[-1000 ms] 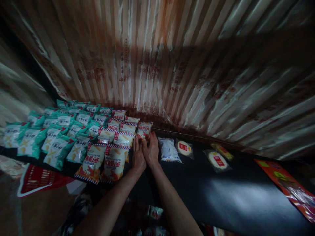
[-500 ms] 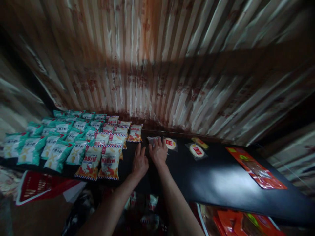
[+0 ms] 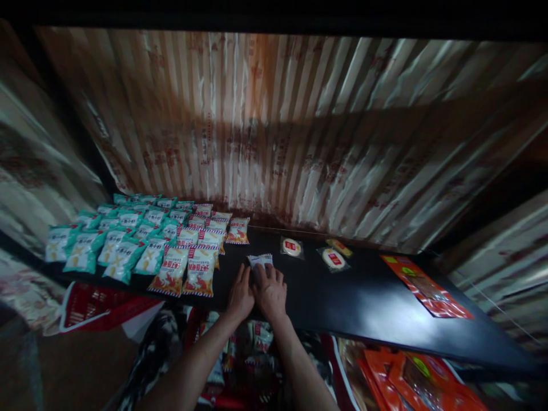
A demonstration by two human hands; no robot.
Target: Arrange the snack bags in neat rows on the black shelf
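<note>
A small snack bag (image 3: 260, 260) with a striped top edge lies on the black shelf (image 3: 325, 297), its lower part covered by my right hand (image 3: 271, 291). The fingers of that hand are bent over the bag. Close by on its left, my left hand (image 3: 240, 294) has its fingers stretched out beside the bag, near its edge. Left of my hands stand rows of orange-and-white snack bags (image 3: 200, 271). One more such bag (image 3: 238, 230) lies behind them at the back.
Teal snack bags (image 3: 122, 260) fill the shelf's left end. Two round white packets (image 3: 292, 247) and a yellow packet (image 3: 339, 246) lie right of centre. An orange pouch (image 3: 428, 285) lies far right. Below the shelf are more orange pouches (image 3: 411, 374) and several snack bags (image 3: 259, 337).
My right hand has come back toward me, away from beside the round packet, with the small bag beneath its fingers. My left hand has also moved slightly nearer. The view has shifted.
</note>
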